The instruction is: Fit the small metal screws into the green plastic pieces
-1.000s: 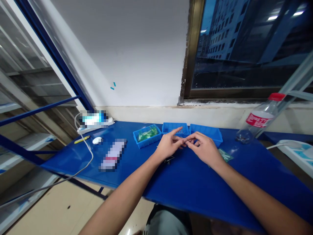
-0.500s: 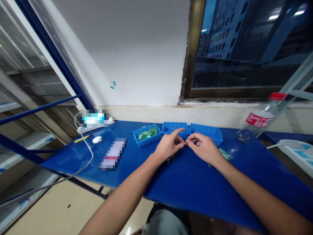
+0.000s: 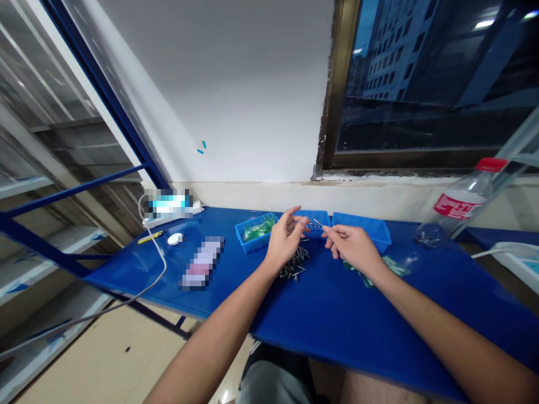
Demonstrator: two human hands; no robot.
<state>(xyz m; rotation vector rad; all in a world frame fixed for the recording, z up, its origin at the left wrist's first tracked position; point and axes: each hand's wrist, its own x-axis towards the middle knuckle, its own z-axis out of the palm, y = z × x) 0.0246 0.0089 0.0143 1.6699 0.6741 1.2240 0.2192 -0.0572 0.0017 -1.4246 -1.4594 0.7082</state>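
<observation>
My left hand (image 3: pixel 287 238) is raised a little above the blue table (image 3: pixel 337 314), its fingers curled and pinched on a thin metal pin. My right hand (image 3: pixel 353 247) faces it, fingertips pinched near the same small pin (image 3: pixel 316 224) between the two hands. Under my left hand a pile of small dark metal parts (image 3: pixel 293 265) lies on the table. Behind the hands stand three blue bins: the left bin (image 3: pixel 255 233) holds green pieces, the middle bin (image 3: pixel 315 220) is partly hidden, the right bin (image 3: pixel 365 229) is beside it.
A clear plastic bottle (image 3: pixel 457 207) with red cap leans at the right. Green packets (image 3: pixel 389 264) lie by my right wrist. A power strip (image 3: pixel 168 205), white mouse (image 3: pixel 176 239), yellow pen (image 3: pixel 150 238) and cable (image 3: pixel 155 264) sit at the left. Shelving rises at far left.
Both hands lifted off the table and drew slightly apart, uncovering the pile of metal parts. The view shifted a little to the left.
</observation>
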